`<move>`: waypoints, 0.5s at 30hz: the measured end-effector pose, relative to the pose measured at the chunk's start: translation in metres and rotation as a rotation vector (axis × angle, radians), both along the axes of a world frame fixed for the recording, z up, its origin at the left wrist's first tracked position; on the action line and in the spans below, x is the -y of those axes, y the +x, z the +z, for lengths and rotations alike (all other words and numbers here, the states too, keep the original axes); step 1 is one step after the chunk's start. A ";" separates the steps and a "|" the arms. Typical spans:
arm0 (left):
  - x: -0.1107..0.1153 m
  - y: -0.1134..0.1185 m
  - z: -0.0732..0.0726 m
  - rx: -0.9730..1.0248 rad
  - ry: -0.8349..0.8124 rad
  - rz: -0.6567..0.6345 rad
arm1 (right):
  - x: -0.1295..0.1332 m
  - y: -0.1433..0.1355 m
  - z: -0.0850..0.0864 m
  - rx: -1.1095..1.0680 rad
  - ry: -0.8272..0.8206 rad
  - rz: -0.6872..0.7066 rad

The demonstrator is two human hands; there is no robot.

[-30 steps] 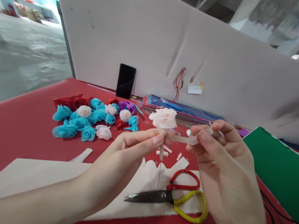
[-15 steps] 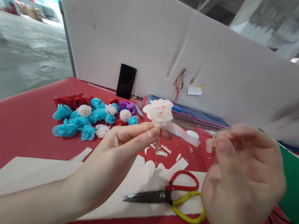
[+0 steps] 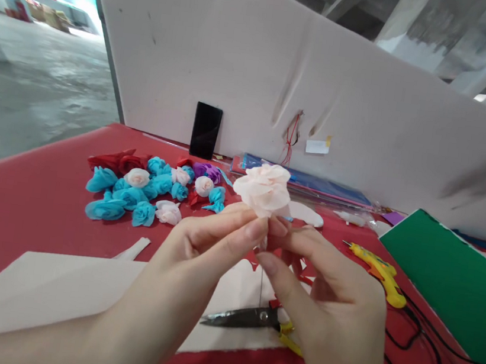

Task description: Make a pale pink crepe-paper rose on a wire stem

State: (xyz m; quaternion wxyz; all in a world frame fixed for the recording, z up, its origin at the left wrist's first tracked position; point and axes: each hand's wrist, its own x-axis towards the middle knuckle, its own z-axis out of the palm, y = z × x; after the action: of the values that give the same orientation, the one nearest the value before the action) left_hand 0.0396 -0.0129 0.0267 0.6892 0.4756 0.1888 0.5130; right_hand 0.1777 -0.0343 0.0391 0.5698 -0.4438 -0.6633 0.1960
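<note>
A pale pink paper flower [image 3: 263, 188] on a thin wire stem is held up over the red table [image 3: 21, 200]. My left hand [image 3: 197, 259] pinches the flower's base from the left with thumb and fingers. My right hand [image 3: 321, 300] pinches the same base from the right, fingertips meeting those of my left hand just under the petals. The wire hangs down between my hands. Below them lie scissors [image 3: 247, 318] with red and yellow handles, partly hidden by my right hand, on a sheet of pale paper [image 3: 44, 293].
A pile of blue, white, red and purple paper flowers [image 3: 147, 190] lies at the left. A yellow glue gun [image 3: 377, 271] with a black cord sits at the right beside a green sheet [image 3: 458, 282]. A black phone [image 3: 205, 131] leans against the white board; packs of paper [image 3: 314, 185] lie behind.
My right hand swung back in from the right and closed on the flower's base. The loose paper strip it pulled out is now wrapped in. The flower rose slightly.
</note>
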 end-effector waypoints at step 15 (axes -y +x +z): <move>0.001 -0.001 0.001 -0.100 0.010 -0.024 | 0.002 0.003 0.002 -0.532 -0.564 0.590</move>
State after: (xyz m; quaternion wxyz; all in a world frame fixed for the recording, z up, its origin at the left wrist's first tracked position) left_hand 0.0384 -0.0142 0.0277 0.6826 0.5062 0.2149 0.4813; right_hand 0.1810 -0.0363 0.0406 0.4972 -0.3084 -0.5132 0.6280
